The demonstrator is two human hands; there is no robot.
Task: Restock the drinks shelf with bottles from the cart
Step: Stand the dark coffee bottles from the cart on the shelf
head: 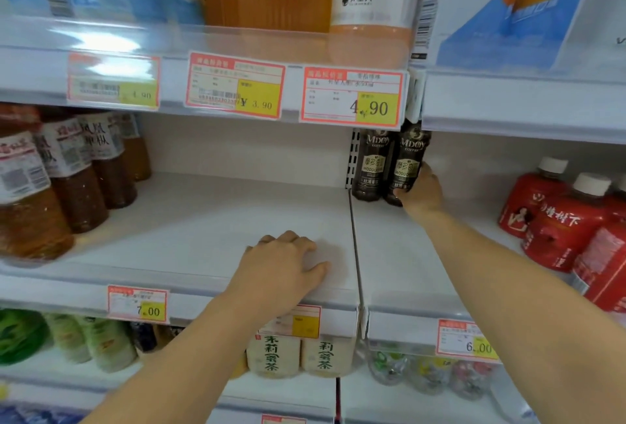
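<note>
placing step. the right hand (420,191) grips a dark brown plastic coffee bottle with a glossy black label (408,166). the bottle stands upright at the far end of the white matte drinks shelf (203,220), right of the seam and just beside a matching second bottle (371,166). the left hand (284,261) rests palm-down on the bare shelf, fingers loosely bent, holding nothing. the next move likely calls for letting go without tipping the slim, smooth cylinder, then fetching more; the cart is out of view.
</note>
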